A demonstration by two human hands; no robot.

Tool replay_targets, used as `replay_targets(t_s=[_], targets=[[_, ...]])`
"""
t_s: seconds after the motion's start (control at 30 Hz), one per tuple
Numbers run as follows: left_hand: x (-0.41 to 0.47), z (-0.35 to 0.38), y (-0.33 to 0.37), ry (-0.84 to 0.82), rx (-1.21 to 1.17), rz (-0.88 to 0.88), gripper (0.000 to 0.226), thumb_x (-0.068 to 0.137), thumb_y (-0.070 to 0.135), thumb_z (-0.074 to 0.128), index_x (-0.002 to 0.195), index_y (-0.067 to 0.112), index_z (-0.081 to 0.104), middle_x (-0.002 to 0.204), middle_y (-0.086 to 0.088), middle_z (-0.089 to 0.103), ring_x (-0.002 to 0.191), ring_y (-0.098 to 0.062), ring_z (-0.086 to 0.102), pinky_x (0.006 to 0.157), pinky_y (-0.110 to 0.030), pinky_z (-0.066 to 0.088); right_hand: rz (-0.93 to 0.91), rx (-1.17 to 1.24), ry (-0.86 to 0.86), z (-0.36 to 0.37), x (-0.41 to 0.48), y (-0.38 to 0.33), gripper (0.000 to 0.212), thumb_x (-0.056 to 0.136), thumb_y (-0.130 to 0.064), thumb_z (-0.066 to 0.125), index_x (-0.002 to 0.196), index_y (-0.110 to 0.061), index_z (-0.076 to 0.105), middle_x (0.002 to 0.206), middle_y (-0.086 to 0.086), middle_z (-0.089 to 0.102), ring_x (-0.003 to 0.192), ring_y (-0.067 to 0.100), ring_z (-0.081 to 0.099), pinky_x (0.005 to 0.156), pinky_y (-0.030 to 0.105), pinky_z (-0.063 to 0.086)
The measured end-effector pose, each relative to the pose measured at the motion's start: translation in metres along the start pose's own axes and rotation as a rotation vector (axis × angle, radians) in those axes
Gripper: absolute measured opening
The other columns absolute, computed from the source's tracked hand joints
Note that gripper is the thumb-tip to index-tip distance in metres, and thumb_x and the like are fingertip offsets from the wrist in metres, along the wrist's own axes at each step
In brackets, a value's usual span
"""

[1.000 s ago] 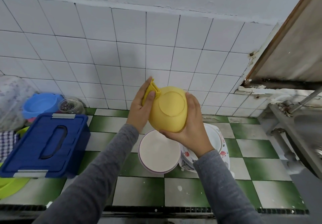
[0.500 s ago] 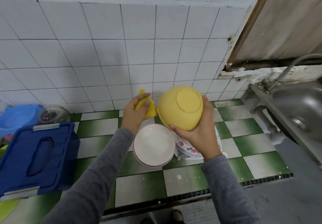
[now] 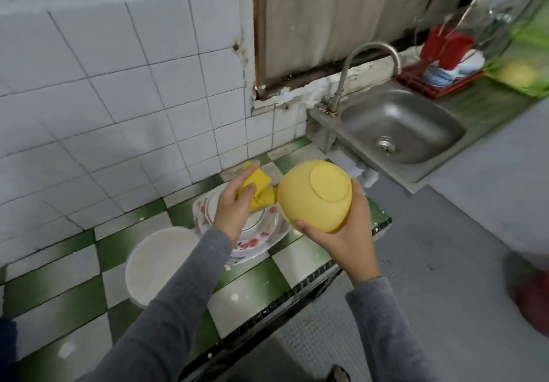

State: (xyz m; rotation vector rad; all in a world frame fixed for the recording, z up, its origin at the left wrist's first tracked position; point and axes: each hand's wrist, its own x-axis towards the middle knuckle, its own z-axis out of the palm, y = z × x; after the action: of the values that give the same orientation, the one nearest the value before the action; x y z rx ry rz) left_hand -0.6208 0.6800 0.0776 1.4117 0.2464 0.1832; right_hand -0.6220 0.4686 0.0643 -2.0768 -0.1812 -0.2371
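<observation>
My right hand [image 3: 346,234] grips a yellow bowl [image 3: 316,195] from below, its base turned up toward me, above the counter's right end. A folded yellow cloth [image 3: 260,188] is pinched in my left hand [image 3: 233,206], just left of the bowl and apart from it. Below both hands a stack of flower-patterned plates [image 3: 261,237] sits on the green and white checked counter [image 3: 74,301]. An upturned white bowl [image 3: 154,262] stands to the left of the plates.
A steel sink [image 3: 398,127] with a curved tap [image 3: 368,60] lies to the right, lower than the counter. Behind it stand a red dish rack [image 3: 439,66] and a green basket [image 3: 523,75] with a yellow item. Grey floor spreads at the lower right.
My view has swung right, bringing the sink and rack into sight and losing the blue box. The cloth has come off the bowl and both hands moved right.
</observation>
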Motion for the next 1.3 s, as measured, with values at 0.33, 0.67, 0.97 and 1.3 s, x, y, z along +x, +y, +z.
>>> replay_targets(t_s=[0.33,0.67,0.97,1.3], targets=[[0.004,0.259,-0.049,-0.324,-0.018,-0.069,0.033,0.1,0.019,0.058,0.106,0.048,0.072,0.133,0.004,0.063,0.119,-0.016,0.062,0.094,-0.038,0.056,0.121,-0.1,0.236,-0.21,0.008,0.113,0.131,0.055,-0.059,0.087,0.157,-0.021,0.015,0.153,-0.008,0.026,0.135,-0.002,0.021,0.111,0.021,0.019],[0.009,0.451,-0.075,-0.452,-0.066,-0.1,0.038,0.094,0.016,0.067,0.109,0.05,0.069,0.128,0.012,0.062,0.118,-0.013,0.062,0.085,-0.027,0.058,0.219,-0.135,0.431,-0.35,0.031,0.206,0.129,0.053,-0.074,0.079,0.155,-0.021,0.021,0.154,-0.003,0.031,0.143,0.015,0.031,0.118,0.04,0.03],[0.096,0.583,-0.109,-0.54,-0.004,-0.115,0.036,0.082,0.034,0.078,0.111,0.055,0.069,0.14,0.003,0.058,0.125,-0.019,0.058,0.098,-0.045,0.054,0.285,-0.139,0.542,-0.421,0.118,0.289,0.131,0.052,-0.077,0.076,0.156,-0.023,0.018,0.156,-0.004,0.03,0.144,0.016,0.028,0.118,0.04,0.028],[0.225,0.752,-0.115,-0.522,0.032,-0.082,0.048,0.064,0.056,0.078,0.111,0.058,0.067,0.133,0.01,0.063,0.124,-0.015,0.059,0.105,-0.049,0.048,0.338,-0.107,0.573,-0.51,0.274,0.382,0.129,0.052,-0.077,0.078,0.155,-0.023,0.021,0.154,-0.003,0.031,0.142,0.017,0.032,0.117,0.049,0.033]])
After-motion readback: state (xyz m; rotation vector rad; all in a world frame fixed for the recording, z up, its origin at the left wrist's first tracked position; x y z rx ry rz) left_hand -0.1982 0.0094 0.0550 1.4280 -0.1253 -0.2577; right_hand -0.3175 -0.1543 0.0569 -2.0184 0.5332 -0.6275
